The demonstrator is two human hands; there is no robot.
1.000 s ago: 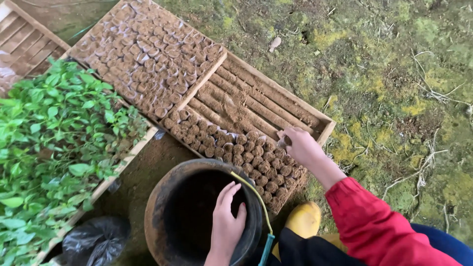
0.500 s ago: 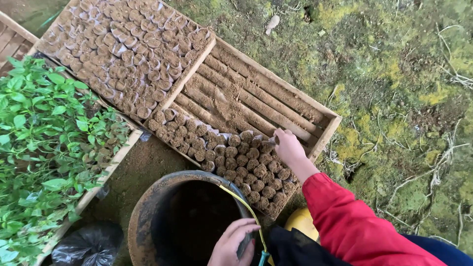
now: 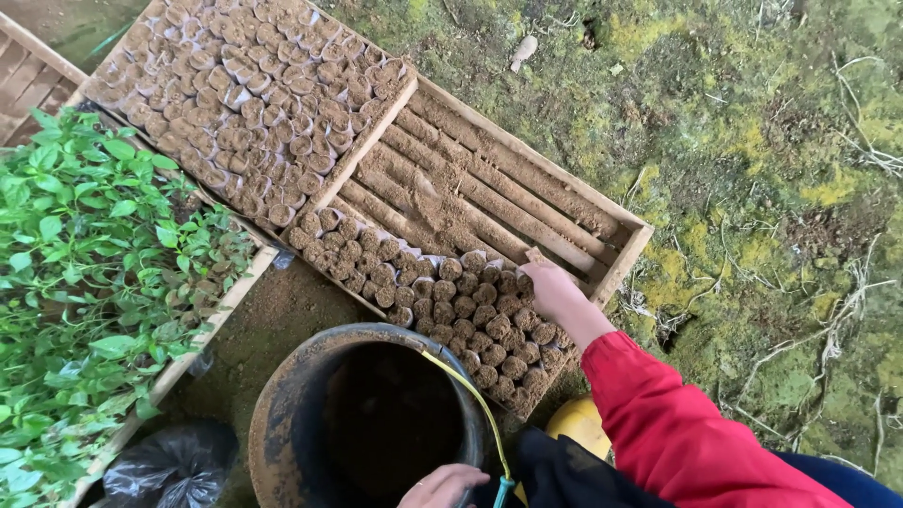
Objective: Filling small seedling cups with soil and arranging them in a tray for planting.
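The right hand (image 3: 555, 293) reaches over the shallow wooden tray (image 3: 628, 252) and pinches a small soil-filled seedling pot (image 3: 538, 257) at the end of the pot rows, near the tray's right edge. The left hand (image 3: 442, 486) rests on the rim of the big dark round bucket (image 3: 282, 423) — its grip cannot be told, half out of view. Green leafy seedlings (image 3: 85, 263) stand to the left.

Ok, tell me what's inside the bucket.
The bucket shows only a dark, soil-stained inside wall; its bottom is in shadow, so any contents cannot be made out. The left hand rests at its near rim, beside the yellow handle.
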